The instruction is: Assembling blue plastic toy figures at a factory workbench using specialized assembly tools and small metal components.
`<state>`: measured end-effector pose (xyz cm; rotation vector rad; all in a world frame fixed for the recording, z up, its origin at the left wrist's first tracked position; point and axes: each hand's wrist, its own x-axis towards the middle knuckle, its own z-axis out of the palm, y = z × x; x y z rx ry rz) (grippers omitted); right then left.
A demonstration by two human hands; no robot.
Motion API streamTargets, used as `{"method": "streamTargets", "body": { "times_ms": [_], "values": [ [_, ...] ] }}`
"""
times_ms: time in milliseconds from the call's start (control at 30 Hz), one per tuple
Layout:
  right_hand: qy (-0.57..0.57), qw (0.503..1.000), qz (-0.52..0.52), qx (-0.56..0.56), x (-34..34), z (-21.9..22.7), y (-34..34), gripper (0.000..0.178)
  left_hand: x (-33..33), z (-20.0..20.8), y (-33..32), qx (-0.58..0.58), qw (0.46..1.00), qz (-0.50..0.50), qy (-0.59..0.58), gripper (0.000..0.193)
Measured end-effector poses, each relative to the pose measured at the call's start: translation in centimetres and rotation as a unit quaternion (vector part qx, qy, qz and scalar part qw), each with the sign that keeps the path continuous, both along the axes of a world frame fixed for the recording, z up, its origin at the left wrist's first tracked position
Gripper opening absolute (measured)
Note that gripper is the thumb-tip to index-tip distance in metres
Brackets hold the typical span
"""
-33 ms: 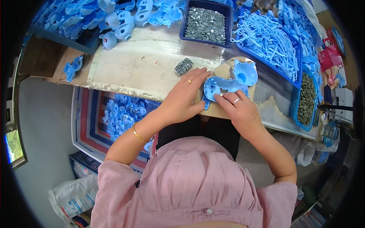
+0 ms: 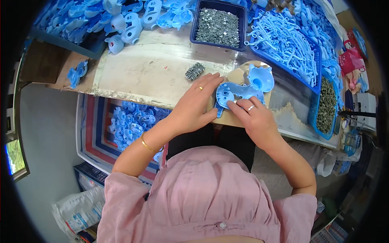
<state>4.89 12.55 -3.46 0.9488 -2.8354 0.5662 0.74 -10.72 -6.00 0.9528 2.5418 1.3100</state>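
Note:
A light blue plastic shell (image 2: 225,94), with a rounded cup-like part (image 2: 263,81) at its far right end, lies on a tan block (image 2: 231,119) at the table's front edge. My left hand (image 2: 194,103) rests along the left side of the shell, fingers stretched out and thumb toward its near edge. Over the near side of the shell, my right hand (image 2: 257,118) has its thumb and bent forefinger in a pinch; whatever lies between the fingertips is too small to make out. Just beyond my left fingers sits a small heap of metal pieces (image 2: 195,71).
At the back stands a dark blue bin of small metal pieces (image 2: 219,26). Blue baskets of plastic strips (image 2: 283,44) and of screws (image 2: 326,105) line the right. Blue shells (image 2: 77,20) crowd the back left. A striped-lined bin (image 2: 95,133) of blue parts sits below the table edge.

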Motion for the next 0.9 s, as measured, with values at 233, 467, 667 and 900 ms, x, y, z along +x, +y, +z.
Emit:
{"method": "streamTargets", "body": {
  "times_ms": [233,467,667,900],
  "values": [
    [-0.05,0.999,0.012,-0.013,-0.6,-0.2,0.8,0.041,0.3,-0.3,0.5,0.015,1.0,0.008,-0.022,0.072],
    [0.03,0.976,-0.156,-0.148,-5.7,2.3,6.4,0.02,0.8,1.8,0.8,-0.016,0.999,0.037,-0.002,0.067],
    [0.064,0.932,-0.356,-0.007,-12.5,1.5,13.7,0.023,1.0,2.8,2.8,0.012,0.999,0.011,0.033,0.057],
    [0.034,0.915,-0.402,-0.02,-14.0,-0.4,13.5,0.023,0.8,3.2,3.6,0.016,0.999,0.004,0.039,0.05]
  ]
}}
